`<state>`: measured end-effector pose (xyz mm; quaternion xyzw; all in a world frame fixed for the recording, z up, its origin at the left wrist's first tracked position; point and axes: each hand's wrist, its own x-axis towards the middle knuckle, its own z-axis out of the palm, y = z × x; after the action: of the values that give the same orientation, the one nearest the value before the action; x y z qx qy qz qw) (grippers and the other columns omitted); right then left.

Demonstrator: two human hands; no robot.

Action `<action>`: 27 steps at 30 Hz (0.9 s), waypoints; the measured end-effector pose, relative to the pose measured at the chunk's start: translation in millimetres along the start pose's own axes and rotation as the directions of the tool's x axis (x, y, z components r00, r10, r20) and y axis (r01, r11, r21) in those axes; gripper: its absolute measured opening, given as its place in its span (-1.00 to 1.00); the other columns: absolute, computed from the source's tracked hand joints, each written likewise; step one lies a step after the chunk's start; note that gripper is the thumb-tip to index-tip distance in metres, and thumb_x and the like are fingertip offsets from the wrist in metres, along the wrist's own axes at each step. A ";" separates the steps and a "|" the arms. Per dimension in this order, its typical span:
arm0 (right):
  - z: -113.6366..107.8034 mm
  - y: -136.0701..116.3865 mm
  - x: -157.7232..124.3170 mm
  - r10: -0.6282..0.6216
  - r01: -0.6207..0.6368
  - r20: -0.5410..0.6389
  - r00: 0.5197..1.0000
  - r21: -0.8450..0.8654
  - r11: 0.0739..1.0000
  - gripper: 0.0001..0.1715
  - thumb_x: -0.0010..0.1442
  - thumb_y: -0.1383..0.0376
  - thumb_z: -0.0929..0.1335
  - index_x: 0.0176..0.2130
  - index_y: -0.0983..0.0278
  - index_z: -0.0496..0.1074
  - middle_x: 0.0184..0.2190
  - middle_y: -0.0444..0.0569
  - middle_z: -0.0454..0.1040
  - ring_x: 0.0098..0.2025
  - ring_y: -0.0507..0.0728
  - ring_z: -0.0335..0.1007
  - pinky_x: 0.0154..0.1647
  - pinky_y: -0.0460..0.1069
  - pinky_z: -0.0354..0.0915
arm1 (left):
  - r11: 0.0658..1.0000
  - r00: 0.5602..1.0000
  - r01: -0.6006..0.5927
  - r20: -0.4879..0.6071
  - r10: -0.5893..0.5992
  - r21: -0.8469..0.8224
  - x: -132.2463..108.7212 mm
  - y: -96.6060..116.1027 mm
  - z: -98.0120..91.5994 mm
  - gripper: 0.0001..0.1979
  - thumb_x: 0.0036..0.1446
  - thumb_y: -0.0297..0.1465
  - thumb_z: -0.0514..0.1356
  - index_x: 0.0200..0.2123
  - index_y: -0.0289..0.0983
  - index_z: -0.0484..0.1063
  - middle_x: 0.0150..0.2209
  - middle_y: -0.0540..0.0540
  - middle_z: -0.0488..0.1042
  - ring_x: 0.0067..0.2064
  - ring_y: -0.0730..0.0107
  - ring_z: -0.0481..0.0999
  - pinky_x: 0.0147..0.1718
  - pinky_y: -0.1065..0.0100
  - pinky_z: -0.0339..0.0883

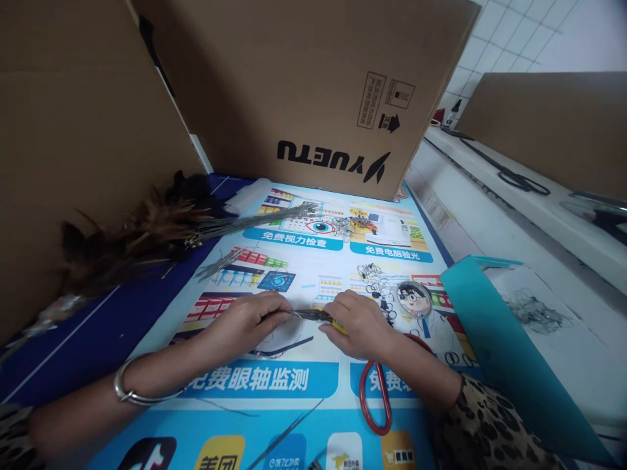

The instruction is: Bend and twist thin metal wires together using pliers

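Observation:
My right hand (360, 324) is wrapped round the yellow handles of small pliers (313, 314), whose dark jaws point left. Closed in a pinch, my left hand (267, 313) meets the jaw tips and holds a thin wire (296, 314), most of it hidden by the fingers. Below the hands, a dark strip (291, 346) lies at the edge of a round clear dish, partly covered by my left hand. Red-handled scissors (375, 398) lie under my right forearm.
Thin wire bundles (264, 220) and brown feathers (147, 228) lie at the left. Black wire loops (375, 277) and a round clear container (414, 299) are beyond my right hand. A teal box (509, 346) stands at the right, with a large carton (304, 85) behind.

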<state>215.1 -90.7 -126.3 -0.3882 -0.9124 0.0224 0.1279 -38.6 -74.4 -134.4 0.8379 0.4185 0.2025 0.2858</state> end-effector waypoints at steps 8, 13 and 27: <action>-2.3 -1.5 -0.7 0.000 0.000 0.020 1.000 0.000 1.000 -0.63 0.25 0.08 0.22 -0.13 0.29 0.37 -0.26 0.03 0.41 -0.23 0.14 0.27 -0.33 -0.02 0.14 | 0.998 0.998 -0.056 0.011 0.056 -0.019 -0.1 0.9 -2.2 -0.80 0.26 -0.33 0.02 -0.25 -0.24 0.42 -0.29 -0.02 0.48 -0.23 0.36 0.45 -0.24 0.40 0.27; -3.0 -1.6 0.2 0.000 0.000 0.016 1.000 -0.004 1.000 -0.64 0.26 0.09 0.21 -0.15 0.29 0.38 -0.27 0.03 0.42 -0.24 0.14 0.29 -0.34 -0.02 0.15 | 0.998 0.999 -0.051 0.001 0.051 -0.039 0.3 1.3 -2.3 -0.80 0.25 -0.32 0.04 -0.26 -0.25 0.43 -0.29 -0.04 0.49 -0.23 0.35 0.46 -0.22 0.39 0.28; -3.9 -3.8 0.5 0.029 -0.029 0.006 1.000 -0.007 1.000 -0.66 0.26 0.12 0.22 -0.16 0.29 0.40 -0.28 0.03 0.45 -0.24 0.13 0.32 -0.35 -0.03 0.20 | 0.995 0.995 -0.046 -0.088 0.038 -0.091 1.3 4.0 -2.0 -0.81 0.24 -0.31 0.06 -0.19 -0.23 0.42 -0.24 -0.06 0.50 -0.21 0.33 0.47 -0.23 0.38 0.34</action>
<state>213.1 -93.2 -121.8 -0.4019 -0.9070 0.0223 0.1234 -36.7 -74.7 -130.3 0.8228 0.4030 0.2636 0.3019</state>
